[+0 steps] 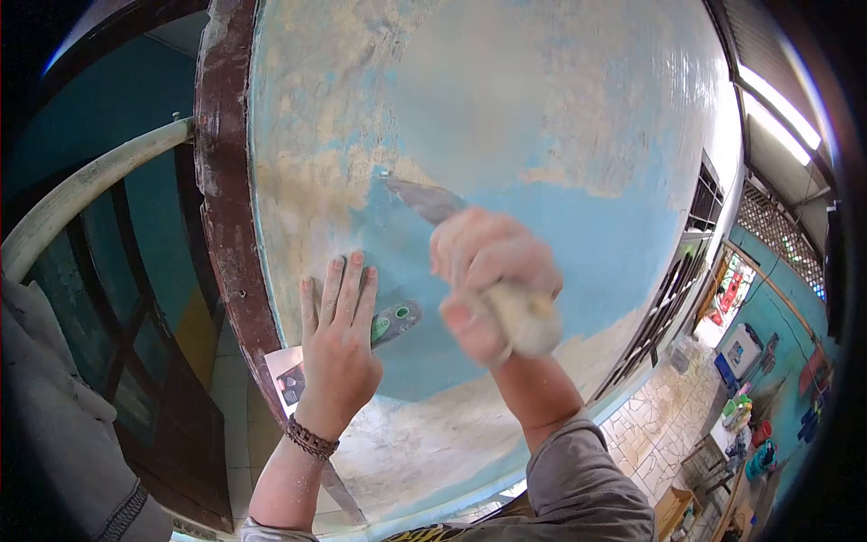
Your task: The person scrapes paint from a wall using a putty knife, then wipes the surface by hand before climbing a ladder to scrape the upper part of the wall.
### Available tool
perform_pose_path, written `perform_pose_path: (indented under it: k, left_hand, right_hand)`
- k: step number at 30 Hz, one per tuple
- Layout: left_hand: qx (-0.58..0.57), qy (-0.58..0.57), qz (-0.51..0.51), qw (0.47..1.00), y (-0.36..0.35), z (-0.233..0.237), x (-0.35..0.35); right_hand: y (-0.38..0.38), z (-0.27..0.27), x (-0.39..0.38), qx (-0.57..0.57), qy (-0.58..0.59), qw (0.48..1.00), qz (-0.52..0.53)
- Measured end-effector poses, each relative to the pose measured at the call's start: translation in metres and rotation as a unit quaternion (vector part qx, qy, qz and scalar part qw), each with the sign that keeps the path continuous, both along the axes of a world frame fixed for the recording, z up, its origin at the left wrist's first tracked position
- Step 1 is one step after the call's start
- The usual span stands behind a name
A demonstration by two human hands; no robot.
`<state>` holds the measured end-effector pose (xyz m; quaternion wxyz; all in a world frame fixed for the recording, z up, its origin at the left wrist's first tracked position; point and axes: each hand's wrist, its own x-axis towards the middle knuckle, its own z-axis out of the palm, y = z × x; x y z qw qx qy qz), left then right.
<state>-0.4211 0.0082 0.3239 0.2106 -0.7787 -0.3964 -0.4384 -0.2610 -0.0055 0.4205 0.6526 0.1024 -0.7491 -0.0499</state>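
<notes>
In the head view, two hands are working before one wall [578, 253] of blue paint and pale patches. The right hand [497, 285], blurred, is closing firmly around the pale handle [528, 321] of one scraper. Its single blade [424, 199] is extending up and left of that hand, above the left hand, its tip lying at or close to the wall; contact cannot be confirmed. The left hand [341, 348] is resting palm toward the wall, four fingers showing extended and slightly spread. One grey-and-green handle [397, 323] is protruding from beneath it, toward the right hand; whether the left hand is gripping it cannot be told. One printed card [287, 375] is showing just left of the left hand; one braided bracelet [312, 440] is encircling that wrist.
</notes>
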Motion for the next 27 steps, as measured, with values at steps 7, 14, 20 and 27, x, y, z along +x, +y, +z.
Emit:
perform_pose_path:
  k: [7,14,20,27]
  left_hand:
    - [0.006,0.002,-0.004,1.000,0.001,-0.001,0.000]
    - [0.017,0.015,0.006,1.000,0.000,0.000,0.000]
    - [0.010,0.042,0.011,0.999,-0.011,0.002,-0.002]
    - [0.044,0.103,0.007,0.994,-0.018,0.027,-0.009]
  right_hand:
    - [-0.034,-0.061,0.012,-0.036,0.006,0.946,-0.322]
    - [-0.040,-0.107,0.027,-0.258,-0.076,0.949,-0.165]
    - [-0.048,-0.109,0.030,-0.480,-0.046,0.872,0.081]
    - [-0.051,-0.092,0.026,-0.559,0.069,0.825,0.052]
